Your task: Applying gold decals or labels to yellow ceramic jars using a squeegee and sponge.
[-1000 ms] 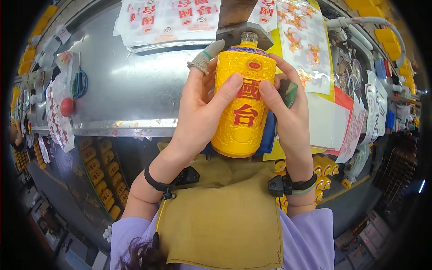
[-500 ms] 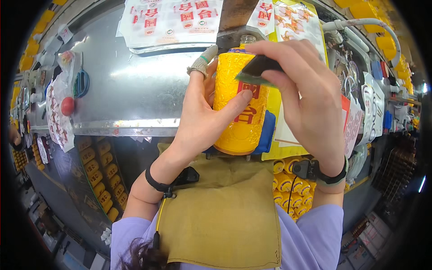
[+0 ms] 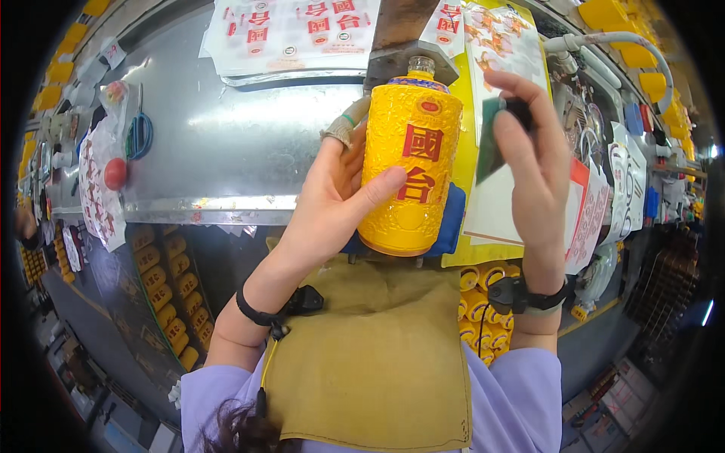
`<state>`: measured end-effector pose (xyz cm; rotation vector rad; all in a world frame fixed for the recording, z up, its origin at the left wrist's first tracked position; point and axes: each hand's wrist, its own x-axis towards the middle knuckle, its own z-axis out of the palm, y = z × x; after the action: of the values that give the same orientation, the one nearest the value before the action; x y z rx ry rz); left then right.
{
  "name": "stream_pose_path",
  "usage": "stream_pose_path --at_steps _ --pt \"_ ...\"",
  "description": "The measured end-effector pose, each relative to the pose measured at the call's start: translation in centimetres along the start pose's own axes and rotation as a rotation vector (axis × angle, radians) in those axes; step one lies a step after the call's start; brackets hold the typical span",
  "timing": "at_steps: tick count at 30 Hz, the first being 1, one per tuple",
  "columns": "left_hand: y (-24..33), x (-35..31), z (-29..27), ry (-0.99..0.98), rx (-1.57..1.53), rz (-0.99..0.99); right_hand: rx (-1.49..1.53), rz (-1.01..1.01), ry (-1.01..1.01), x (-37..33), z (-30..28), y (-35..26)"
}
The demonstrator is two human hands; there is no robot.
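A yellow embossed bottle [image 3: 393, 204] with red lettering and a bare clear glass neck lies in front of me, propped on a blue support [image 3: 451, 223]. My left hand [image 3: 336, 181] grips its left side, with the thumb across the front below the upper red mark. A knitted cover with a green band sits on one left finger. To the right of the bottle and apart from it, my right hand [image 3: 532, 166] pinches a flat dark green and black scraper [image 3: 492, 140]. Its far part is hidden behind the fingers.
Sheets of red-printed decals [image 3: 291, 38] lie at the back of the metal table [image 3: 204, 121]. Blue-handled scissors [image 3: 140, 132] and a red ball [image 3: 115, 175] are at the left. More printed sheets [image 3: 502, 45] and a white pipe [image 3: 581, 41] stand at the right. Yellow bottles [image 3: 483, 309] fill the space below.
My right hand has drawn the scraper off the bottle's face and away to the right, uncovering the upper red mark. The left thumb has slid slightly down and left.
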<state>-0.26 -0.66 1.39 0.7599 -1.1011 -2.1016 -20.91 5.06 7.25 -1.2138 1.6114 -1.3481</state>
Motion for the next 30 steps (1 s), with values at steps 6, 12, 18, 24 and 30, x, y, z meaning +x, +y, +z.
stream_pose_path --at_steps 6,12,18,24,30 --pt "-0.3 -0.3 0.0 -0.009 0.073 0.02 -0.059 0.199 -0.012 -3.4 2.1 3.4" --pt "0.1 0.0 0.3 -0.021 0.065 0.03 0.202 0.374 -0.044 -3.9 2.8 3.6" --pt "0.2 -0.1 0.2 -0.011 0.04 -0.009 0.228 0.375 -0.032 -4.1 2.9 3.6" --pt "-0.2 -0.2 0.2 -0.021 0.065 0.028 0.264 0.396 -0.033 -4.1 2.6 3.5" --pt "-0.5 -0.1 0.5 -0.044 0.09 0.076 0.454 0.438 -0.071 -3.9 1.3 4.3"
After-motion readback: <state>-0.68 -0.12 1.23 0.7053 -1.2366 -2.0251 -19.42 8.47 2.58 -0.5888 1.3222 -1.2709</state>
